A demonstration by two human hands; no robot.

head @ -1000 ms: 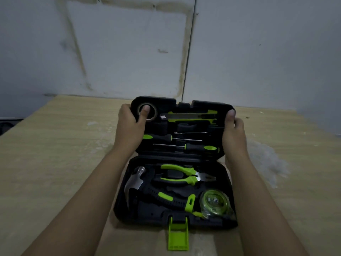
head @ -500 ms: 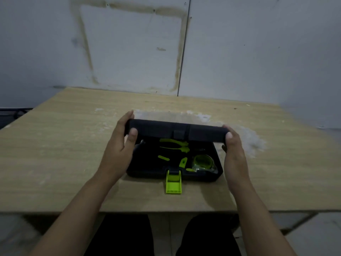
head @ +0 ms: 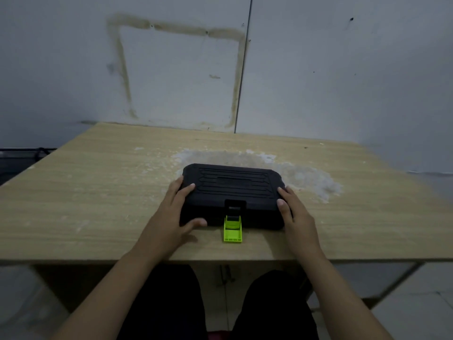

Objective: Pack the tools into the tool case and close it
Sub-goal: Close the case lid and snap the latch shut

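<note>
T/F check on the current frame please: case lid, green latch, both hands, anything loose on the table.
1. The lid of the tool case is down on its base. True.
2. The green latch is snapped up over the lid. False: it hangs open, lying flat on the table in front of the case.
3. The left hand rests at the case's left front corner, fingers on the lid. True.
4. The right hand is on the latch. False: it holds the case's right edge, apart from the latch.
5. Loose tools lie on the table beside the case. False: none are visible, only a whitish dusty patch.
</note>
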